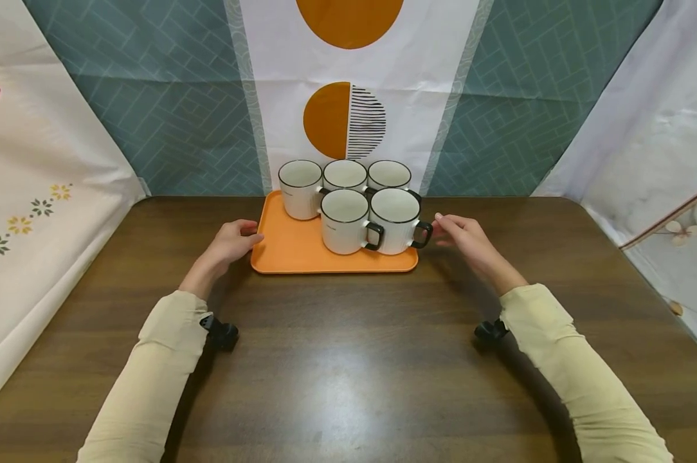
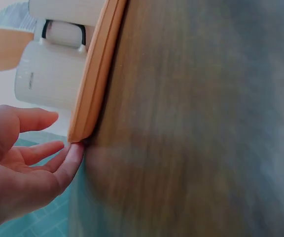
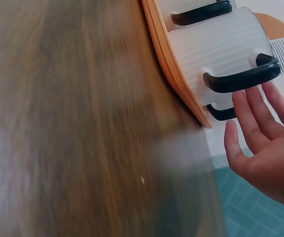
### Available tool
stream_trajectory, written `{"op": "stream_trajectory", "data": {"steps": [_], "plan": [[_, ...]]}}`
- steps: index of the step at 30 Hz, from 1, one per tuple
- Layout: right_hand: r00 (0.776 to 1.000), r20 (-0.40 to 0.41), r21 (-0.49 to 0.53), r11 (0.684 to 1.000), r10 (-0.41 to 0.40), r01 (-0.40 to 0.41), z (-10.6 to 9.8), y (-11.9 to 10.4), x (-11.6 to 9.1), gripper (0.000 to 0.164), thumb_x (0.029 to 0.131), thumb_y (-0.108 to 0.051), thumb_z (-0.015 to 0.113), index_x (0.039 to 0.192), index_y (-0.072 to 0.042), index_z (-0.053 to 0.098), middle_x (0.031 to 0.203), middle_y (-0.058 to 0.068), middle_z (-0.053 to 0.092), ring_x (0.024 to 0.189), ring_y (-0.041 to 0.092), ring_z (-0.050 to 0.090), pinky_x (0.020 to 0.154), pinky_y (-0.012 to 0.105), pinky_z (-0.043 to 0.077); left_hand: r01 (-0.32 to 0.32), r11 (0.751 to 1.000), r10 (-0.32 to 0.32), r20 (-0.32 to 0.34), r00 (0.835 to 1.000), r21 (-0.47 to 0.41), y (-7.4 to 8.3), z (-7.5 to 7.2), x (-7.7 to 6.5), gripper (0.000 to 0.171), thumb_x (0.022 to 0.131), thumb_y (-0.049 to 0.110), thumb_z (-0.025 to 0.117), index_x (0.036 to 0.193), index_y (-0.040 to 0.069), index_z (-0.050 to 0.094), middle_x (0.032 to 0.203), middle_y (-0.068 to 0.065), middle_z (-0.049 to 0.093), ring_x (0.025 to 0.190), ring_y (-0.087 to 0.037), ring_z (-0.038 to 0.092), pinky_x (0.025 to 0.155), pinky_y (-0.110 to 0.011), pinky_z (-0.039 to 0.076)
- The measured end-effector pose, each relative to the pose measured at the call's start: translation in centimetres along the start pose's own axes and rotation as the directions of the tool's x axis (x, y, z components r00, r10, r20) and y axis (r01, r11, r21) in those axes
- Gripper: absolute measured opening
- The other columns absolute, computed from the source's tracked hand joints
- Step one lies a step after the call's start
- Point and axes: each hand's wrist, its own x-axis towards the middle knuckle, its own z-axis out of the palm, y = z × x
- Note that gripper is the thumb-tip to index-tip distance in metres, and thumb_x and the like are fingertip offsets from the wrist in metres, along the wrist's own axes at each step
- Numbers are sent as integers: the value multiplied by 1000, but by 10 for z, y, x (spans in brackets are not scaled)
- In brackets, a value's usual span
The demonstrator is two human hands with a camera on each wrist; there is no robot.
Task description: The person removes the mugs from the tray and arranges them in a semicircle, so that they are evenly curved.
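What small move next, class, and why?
Perhaps lower the right hand to the right rim of the rectangular orange tray: that hand hovers higher, beside the black handle of a white cylindrical mug, while the left hand touches the left rim.

The tray beside the left hand was plain orange. Between it and the right hand, the mugs were white with black rims and black handles. Under both hands, the desk was dark brown with a wood grain. Behind each hand, the sleeve was pale yellow and the wrist device black. Beyond the hands, teal cloth carried paler brick-like lines, flanking a white panel with ochre discs, one half-filled with black stripes. Left of the left hand, cream cloth bore yellow and green flowers; right of the right hand, whitish cloth showed a brown band.
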Motion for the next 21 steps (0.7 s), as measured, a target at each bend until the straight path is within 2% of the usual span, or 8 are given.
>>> {"op": "stream_trajectory", "data": {"steps": [2, 9, 13, 16, 21], "plan": [[1000, 8, 32, 999, 4, -4, 3, 3, 3, 31, 101, -29, 49, 93, -2, 63, 85, -2, 68, 87, 14, 64, 93, 42, 46, 7, 1000, -7, -3, 1000, -9, -2, 2, 5, 53, 98, 9, 51, 142, -13, 32, 139, -28, 39, 123, -36, 43, 103, -42, 38], [998, 15, 92, 994, -60, 58, 21, 11, 11, 31, 100, -14, 50, 93, 13, 62, 74, 0, 67, 76, 12, 64, 85, 28, 50, -7, 1000, 7, 5, 1000, -2, -12, 1, 11, 52, 92, -2, 51, 139, -15, 33, 128, -27, 42, 113, -33, 42, 93, -34, 42], [999, 12, 152, 987, -48, 45, 30, 11, 14, 30, 100, -8, 44, 82, 7, 63, 70, 1, 64, 71, 11, 63, 79, 24, 50, -6, 1000, 6, 17, 1000, 4, -12, -1, 13, 53, 93, -1, 51, 140, -15, 33, 128, -27, 42, 113, -34, 42, 96, -36, 42], [999, -18, 179, 983, -38, 41, 34, 10, 15, 33, 99, -7, 39, 74, 3, 57, 66, 2, 58, 64, 12, 58, 72, 24, 50, -3, 1000, 3, 22, 1000, 3, -10, 1, 14, 53, 92, -2, 51, 140, -15, 32, 130, -28, 41, 114, -35, 41, 102, -41, 39], [997, -53, 127, 989, -63, 69, 37, 9, 14, 32, 100, -10, 39, 70, 1, 45, 65, 4, 41, 62, 14, 43, 64, 24, 40, 3, 1000, -3, 23, 1000, -25, -8, 1, 16, 52, 93, -4, 49, 140, -15, 31, 132, -28, 39, 117, -36, 39, 105, -43, 36]]}}
